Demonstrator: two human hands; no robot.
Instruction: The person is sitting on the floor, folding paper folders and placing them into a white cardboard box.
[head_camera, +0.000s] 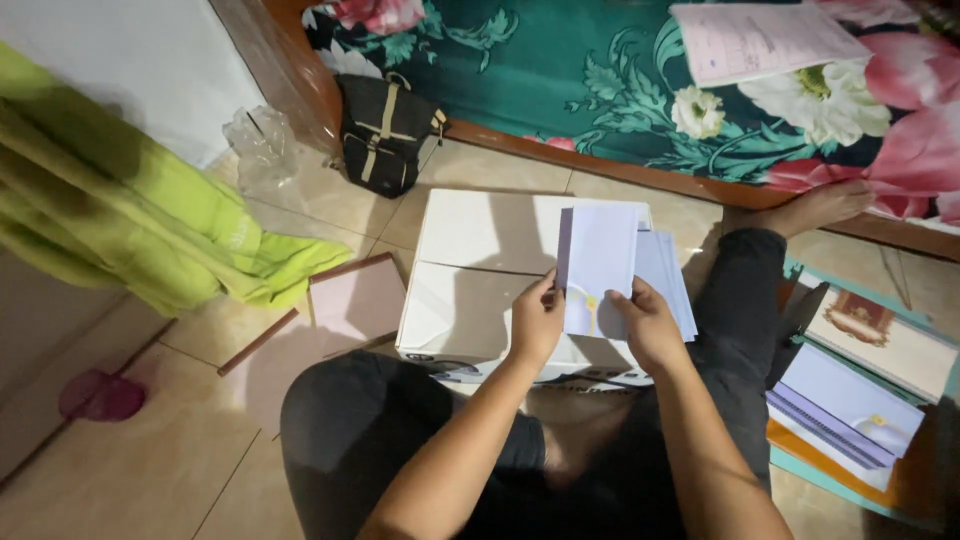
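I sit cross-legged on a tiled floor behind a white cardboard box (470, 260). Both hands hold a white envelope (597, 262) upright above the box. My left hand (536, 318) pinches its lower left edge. My right hand (645, 325) grips its lower right edge. Behind the envelope a small fanned stack of further white envelopes (668, 270) lies on the box's right side.
A pile of envelopes (850, 405) rests on books at my right knee. A black bag (385, 130) stands by a bed with a floral green cover (600, 80). Green cloth (130, 210) hangs at left, and a pink board (355, 300) lies beside the box.
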